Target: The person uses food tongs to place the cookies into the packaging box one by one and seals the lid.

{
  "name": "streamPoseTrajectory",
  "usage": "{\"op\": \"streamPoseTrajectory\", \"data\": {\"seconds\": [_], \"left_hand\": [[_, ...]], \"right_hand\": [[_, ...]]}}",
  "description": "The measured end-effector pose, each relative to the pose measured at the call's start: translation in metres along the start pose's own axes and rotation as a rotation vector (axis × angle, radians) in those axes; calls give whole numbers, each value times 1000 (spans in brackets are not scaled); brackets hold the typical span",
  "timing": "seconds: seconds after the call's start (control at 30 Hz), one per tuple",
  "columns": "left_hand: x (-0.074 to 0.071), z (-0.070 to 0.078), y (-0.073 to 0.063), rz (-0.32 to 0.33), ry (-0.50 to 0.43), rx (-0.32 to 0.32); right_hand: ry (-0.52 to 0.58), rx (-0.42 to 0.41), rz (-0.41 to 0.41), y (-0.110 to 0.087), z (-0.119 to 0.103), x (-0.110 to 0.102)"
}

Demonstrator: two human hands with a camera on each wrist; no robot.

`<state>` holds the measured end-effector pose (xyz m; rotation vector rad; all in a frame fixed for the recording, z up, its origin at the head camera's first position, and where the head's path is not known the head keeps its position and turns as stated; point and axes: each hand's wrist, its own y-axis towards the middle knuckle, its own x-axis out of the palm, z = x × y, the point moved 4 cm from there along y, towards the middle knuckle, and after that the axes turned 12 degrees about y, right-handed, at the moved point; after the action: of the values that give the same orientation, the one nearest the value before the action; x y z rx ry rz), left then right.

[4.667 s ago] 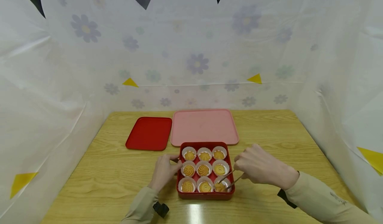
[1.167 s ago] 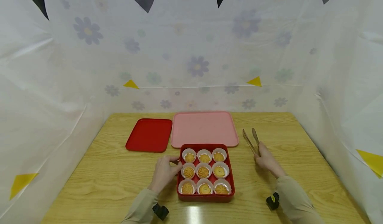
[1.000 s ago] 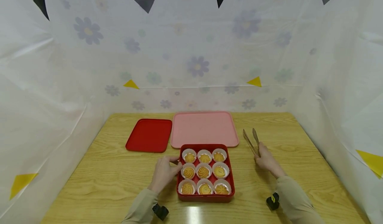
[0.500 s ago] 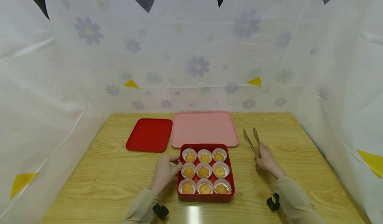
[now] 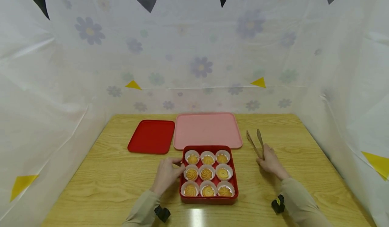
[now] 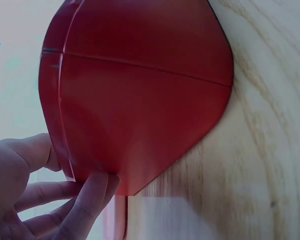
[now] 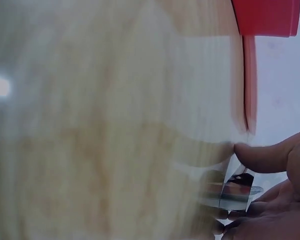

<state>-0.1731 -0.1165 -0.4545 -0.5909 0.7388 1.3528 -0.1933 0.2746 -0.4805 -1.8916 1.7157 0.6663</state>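
A square red box (image 5: 208,200) stands near the front middle of the table. Inside it are several white paper cups in rows, each with a golden piped butter cookie (image 5: 206,173). At the box's left wall, my left hand (image 5: 166,173) pinches the rim; in the left wrist view its thumb is at the rim and its fingers (image 6: 90,200) lie against the side wall. My right hand (image 5: 271,163) holds metal tongs (image 5: 254,144) by the handle end, low over the table right of the box. The tongs' arms are spread, with nothing between their tips.
Behind the box lies a pink tray (image 5: 208,131). A flat red tray or lid (image 5: 152,136) is to its left. White sheeting with flower prints encloses the wooden table (image 5: 112,183) at the back and sides.
Since the oldest frame, the tongs have left the cookie in the near right cup, and my right hand has carried them right, away from the box. Over the last second both hands stay nearly still.
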Motion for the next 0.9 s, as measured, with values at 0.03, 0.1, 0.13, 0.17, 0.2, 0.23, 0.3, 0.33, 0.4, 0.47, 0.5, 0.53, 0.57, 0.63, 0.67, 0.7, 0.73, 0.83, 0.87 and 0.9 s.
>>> {"op": "streamPoseTrajectory", "data": {"seconds": [0.03, 0.1, 0.13, 0.17, 0.2, 0.23, 0.3, 0.33, 0.4, 0.47, 0.5, 0.53, 0.57, 0.63, 0.67, 0.7, 0.73, 0.83, 0.87, 0.9], "left_hand": [[0, -1, 0, -3, -6, -5], [-3, -4, 2, -2, -18, -22], [-5, -5, 4, 7, -11, -24], [-9, -8, 7, 20, -7, -25], [-13, -11, 10, 42, 6, -19], [-19, -15, 15, 69, 30, -15], [-30, -27, 26, 114, 81, -15], [-37, -35, 32, 129, 102, -23], [-49, -54, 45, 143, 152, -46], [-62, -71, 58, 144, 200, -70], [-69, -79, 64, 150, 225, -75], [-76, -86, 69, 162, 258, -74], [-81, -96, 77, 195, 298, -59], [-93, -107, 85, 214, 354, -73], [-97, -113, 90, 212, 381, -85], [-100, -118, 94, 207, 412, -105], [-103, -122, 97, 191, 443, -127], [-110, -131, 102, 102, 509, -223], [-111, -135, 103, 82, 532, -240], [-111, -137, 104, 70, 546, -255]], "right_hand": [[7, -3, 6, 0, 0, -1], [11, -7, 16, 0, -2, -2], [15, -7, 16, 0, -3, -3], [20, -8, 13, 0, -4, -4], [29, -5, 8, -1, -5, -5], [40, -1, -2, -1, -6, -6], [91, 25, -34, -1, -9, -7], [117, 38, -50, -1, -11, -7], [180, 57, -75, -1, -13, -8], [239, 72, -83, -1, -15, -10], [256, 61, -74, -1, -17, -11], [275, 50, -66, 0, -18, -12], [297, 35, -56, 1, -20, -12], [327, 12, -33, 2, -24, -13], [336, -6, -18, 3, -26, -12], [345, -24, -6, 4, -28, -12], [359, -37, 3, 4, -30, -10], [389, -96, 41, 5, -36, -6], [389, -121, 55, 5, -37, -5], [393, -142, 64, 5, -38, -4]]}}
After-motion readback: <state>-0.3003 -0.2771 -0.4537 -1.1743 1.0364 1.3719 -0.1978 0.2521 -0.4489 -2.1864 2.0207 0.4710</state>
